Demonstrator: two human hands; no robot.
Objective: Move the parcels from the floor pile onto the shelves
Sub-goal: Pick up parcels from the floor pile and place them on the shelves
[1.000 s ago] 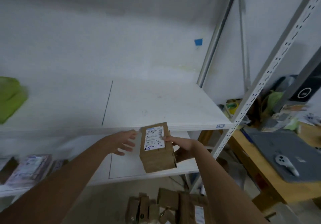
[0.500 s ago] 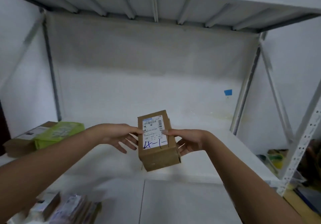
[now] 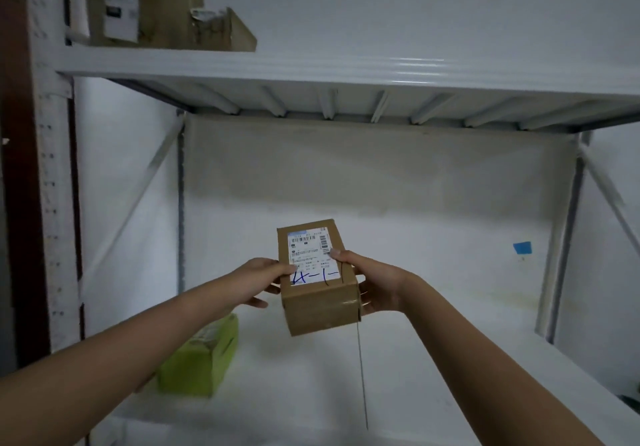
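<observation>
A small brown cardboard parcel [image 3: 320,302] with a white shipping label and blue handwriting is held in the air in front of the white shelves. My left hand [image 3: 258,281] grips its left side, thumb on the label. My right hand [image 3: 375,286] grips its right side, thumb on the top edge. The parcel hovers above the middle white shelf board [image 3: 433,369] and well below the upper shelf [image 3: 346,69]. The floor pile is out of view.
A lime-green parcel [image 3: 202,364] lies on the middle shelf at the left, partly behind my left forearm. Brown cardboard boxes [image 3: 156,5] stand on the upper shelf's left end. White uprights and braces frame the bay; blue tape [image 3: 522,248] marks the back wall.
The view has swung upward from the lower shelves and floor pile to the middle and upper shelves. The parcel has risen with both hands; my left hand, off it before, now grips it.
</observation>
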